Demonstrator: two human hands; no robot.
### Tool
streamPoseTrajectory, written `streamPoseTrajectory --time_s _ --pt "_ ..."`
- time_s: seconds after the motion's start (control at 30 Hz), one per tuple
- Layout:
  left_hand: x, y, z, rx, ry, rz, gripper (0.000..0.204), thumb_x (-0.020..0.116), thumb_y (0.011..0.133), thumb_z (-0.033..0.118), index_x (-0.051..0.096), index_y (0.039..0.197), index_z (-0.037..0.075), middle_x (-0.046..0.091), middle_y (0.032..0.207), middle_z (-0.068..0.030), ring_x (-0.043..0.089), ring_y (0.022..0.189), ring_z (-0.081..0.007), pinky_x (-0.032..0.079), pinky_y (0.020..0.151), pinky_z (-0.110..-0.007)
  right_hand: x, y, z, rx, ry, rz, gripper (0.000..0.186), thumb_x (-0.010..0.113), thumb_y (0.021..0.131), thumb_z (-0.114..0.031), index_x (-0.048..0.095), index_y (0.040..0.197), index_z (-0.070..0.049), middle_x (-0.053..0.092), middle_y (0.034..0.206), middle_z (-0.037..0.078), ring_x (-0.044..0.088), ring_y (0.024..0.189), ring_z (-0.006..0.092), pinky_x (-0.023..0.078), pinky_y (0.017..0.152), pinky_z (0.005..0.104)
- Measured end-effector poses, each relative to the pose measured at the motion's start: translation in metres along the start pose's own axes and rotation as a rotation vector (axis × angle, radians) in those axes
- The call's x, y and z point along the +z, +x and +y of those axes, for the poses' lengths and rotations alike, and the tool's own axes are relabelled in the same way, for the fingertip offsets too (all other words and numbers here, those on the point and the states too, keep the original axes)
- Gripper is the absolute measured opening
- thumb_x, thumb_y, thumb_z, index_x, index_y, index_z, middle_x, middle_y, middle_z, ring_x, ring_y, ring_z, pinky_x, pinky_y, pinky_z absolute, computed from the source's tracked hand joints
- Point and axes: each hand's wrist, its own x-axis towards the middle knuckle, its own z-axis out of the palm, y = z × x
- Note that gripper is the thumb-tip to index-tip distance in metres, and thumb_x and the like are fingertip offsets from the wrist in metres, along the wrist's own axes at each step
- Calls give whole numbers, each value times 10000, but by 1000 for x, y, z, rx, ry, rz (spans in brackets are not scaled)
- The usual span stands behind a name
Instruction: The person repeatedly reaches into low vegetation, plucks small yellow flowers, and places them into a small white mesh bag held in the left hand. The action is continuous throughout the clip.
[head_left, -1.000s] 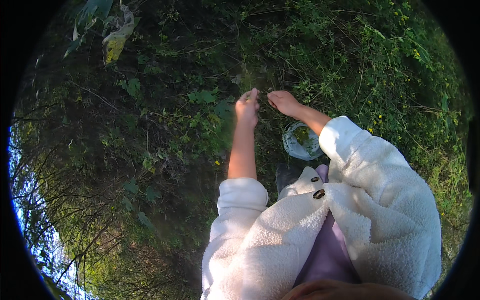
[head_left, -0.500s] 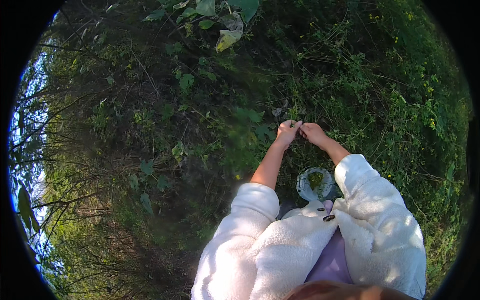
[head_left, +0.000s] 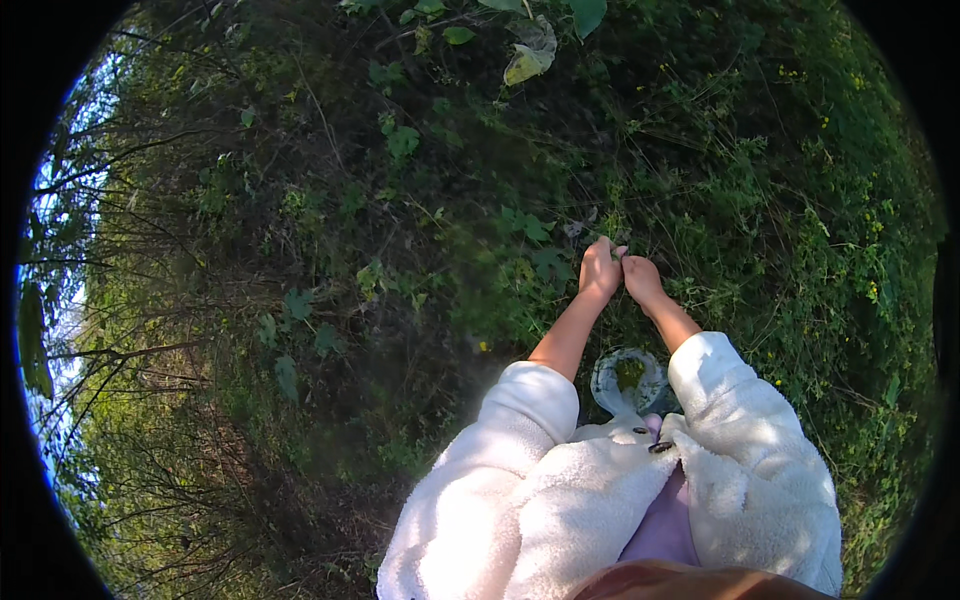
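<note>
Both arms, in rolled white fleece sleeves, reach forward into low green plants. My left hand [head_left: 601, 268] is closed, its thumb and fingertips pinched together among the thin stems. Close on its right, my right hand [head_left: 643, 278] is also closed, with its fingertips almost touching the left ones. Whatever the fingers pinch is too small and hidden to name. Between my forearms and near my body stands a pale, clear-looking bucket [head_left: 602, 378]. Some yellow-green plant matter [head_left: 630, 374] lies inside it.
Dense weeds with small yellow flowers [head_left: 873, 291] spread on the right. Bare thin branches [head_left: 130, 352] reach in from the left. A yellowing, withered leaf [head_left: 530, 62] hangs at the top, and broad lobed leaves [head_left: 527, 224] grow just left of my hands.
The view has shifted, so plants and hands sit farther right in it. My hands stay close together with fingers closed, their wrists slightly turned.
</note>
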Motion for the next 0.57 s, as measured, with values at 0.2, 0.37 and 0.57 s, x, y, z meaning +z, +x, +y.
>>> streamPoseTrajectory --time_s 0.2,0.37,0.57 --pt "-8 0 31 -337 -301 -124 115 464 714 -53 425 823 -50 580 904 -213 572 716 -210 423 571 -355 -5 1 -4 67 54 17 352 349 821 -222 509 640 33 522 641 181 503 624 316 358 597 423" --pt "-3 -1 28 37 124 -85 91 449 730 -59 426 817 -51 558 897 -207 572 774 -210 420 599 -346 -10 -3 -6 11 8 61 350 365 822 -229 507 637 32 518 629 171 503 605 300 358 590 420" --pt "7 4 20 -68 16 -176 111 446 783 18 438 868 -52 497 991 -248 504 999 -323 414 669 -382 -17 -3 -4 90 -10 43 368 367 840 -255 538 639 1 558 673 187 535 634 292 369 608 419"
